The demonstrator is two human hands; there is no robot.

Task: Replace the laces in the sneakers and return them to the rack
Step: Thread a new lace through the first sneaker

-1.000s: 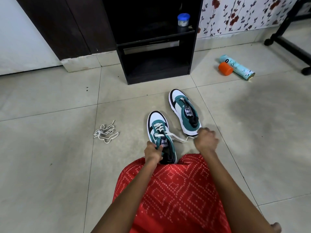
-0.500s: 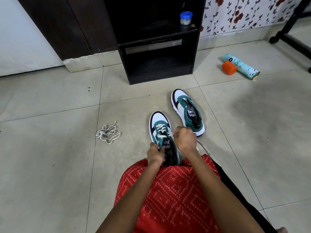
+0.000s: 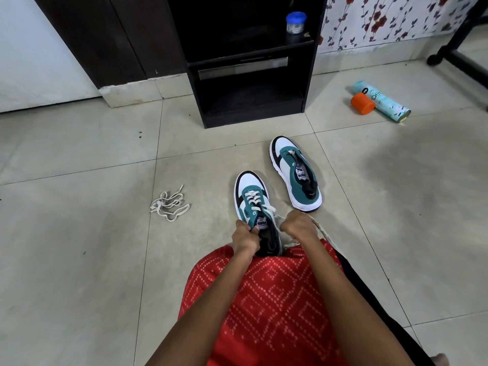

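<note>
Two white, teal and black sneakers lie on the tiled floor. The near sneaker carries a partly threaded cream lace. My left hand grips its teal collar beside the tongue. My right hand is closed round the lace's loose end, just right of the shoe; the lace trails back past my wrist. The far sneaker lies unlaced further right. A loose bundle of cream lace rests on the floor to the left. The black rack stands straight ahead.
A blue-lidded jar sits on the rack's upper shelf. An orange cap and a pale blue spray can lie on the floor at right. A black chair base stands far right. My red-patterned lap fills the foreground.
My right hand went from the far sneaker's heel to the near shoe's eyelets, then drew back slightly right with the lace. My left hand stayed on the near sneaker.
</note>
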